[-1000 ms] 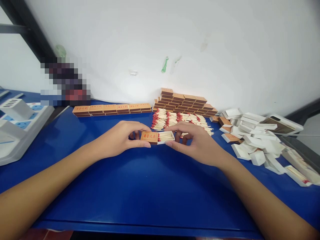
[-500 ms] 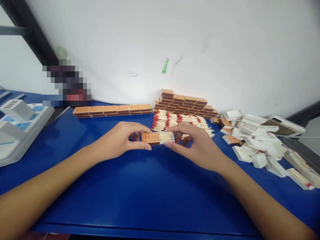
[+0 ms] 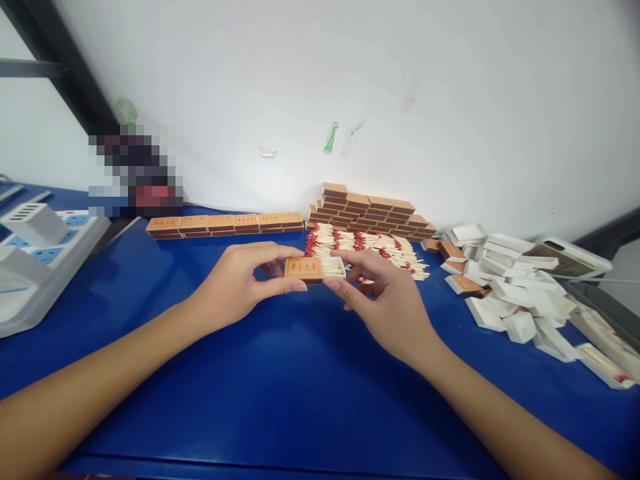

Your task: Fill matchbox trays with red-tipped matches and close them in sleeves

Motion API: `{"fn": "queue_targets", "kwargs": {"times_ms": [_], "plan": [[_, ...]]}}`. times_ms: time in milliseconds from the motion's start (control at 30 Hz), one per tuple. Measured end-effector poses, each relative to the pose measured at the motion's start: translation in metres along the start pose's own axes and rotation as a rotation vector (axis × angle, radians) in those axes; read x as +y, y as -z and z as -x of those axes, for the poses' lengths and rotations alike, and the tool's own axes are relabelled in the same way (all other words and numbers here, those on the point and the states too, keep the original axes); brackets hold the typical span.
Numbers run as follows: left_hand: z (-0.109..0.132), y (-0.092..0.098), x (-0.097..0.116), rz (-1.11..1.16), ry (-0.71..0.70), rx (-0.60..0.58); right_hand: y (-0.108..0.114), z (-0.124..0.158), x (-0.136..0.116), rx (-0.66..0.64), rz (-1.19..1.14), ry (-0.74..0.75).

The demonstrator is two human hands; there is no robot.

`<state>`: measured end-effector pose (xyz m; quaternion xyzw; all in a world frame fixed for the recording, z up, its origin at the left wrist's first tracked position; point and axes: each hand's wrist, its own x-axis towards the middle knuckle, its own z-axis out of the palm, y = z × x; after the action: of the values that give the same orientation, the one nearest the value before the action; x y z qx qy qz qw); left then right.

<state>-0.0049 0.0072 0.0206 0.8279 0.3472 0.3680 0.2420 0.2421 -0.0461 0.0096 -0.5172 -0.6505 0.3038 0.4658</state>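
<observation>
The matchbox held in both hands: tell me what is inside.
Pale matchsticks show at its open end, lying lengthwise. The orange cover hides the rest, so whatever lies beneath it cannot be seen.

We saw 4 red characters (image 3: 305, 267) across the orange matchbox sleeve (image 3: 303, 269), dark brown along its side, and white on its tray (image 3: 342, 267). Our loose matches (image 3: 345, 242) showed cream sticks with red heads, our table (image 3: 280, 380) deep blue and the wall (image 3: 300, 73) white.
</observation>
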Motion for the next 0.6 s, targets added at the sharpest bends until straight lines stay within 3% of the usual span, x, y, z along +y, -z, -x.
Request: {"fn": "queue_targets", "kwargs": {"times_ms": [133,433,533,600], "plan": [[0.004,-0.006,0.006,0.018,0.076,0.091,-0.007,0.007,-0.006,0.04,-0.088,-0.016],[0.004,-0.015,0.01,0.343,0.231,0.065,-0.001,0.006,-0.012,0.146,-0.035,0.01],[0.004,-0.018,0.012,0.465,0.273,0.061,-0.01,0.012,-0.01,0.129,-0.043,0.036],[0.005,-0.021,0.013,0.522,0.28,0.062,-0.017,0.019,-0.01,0.045,-0.06,0.035]]}}
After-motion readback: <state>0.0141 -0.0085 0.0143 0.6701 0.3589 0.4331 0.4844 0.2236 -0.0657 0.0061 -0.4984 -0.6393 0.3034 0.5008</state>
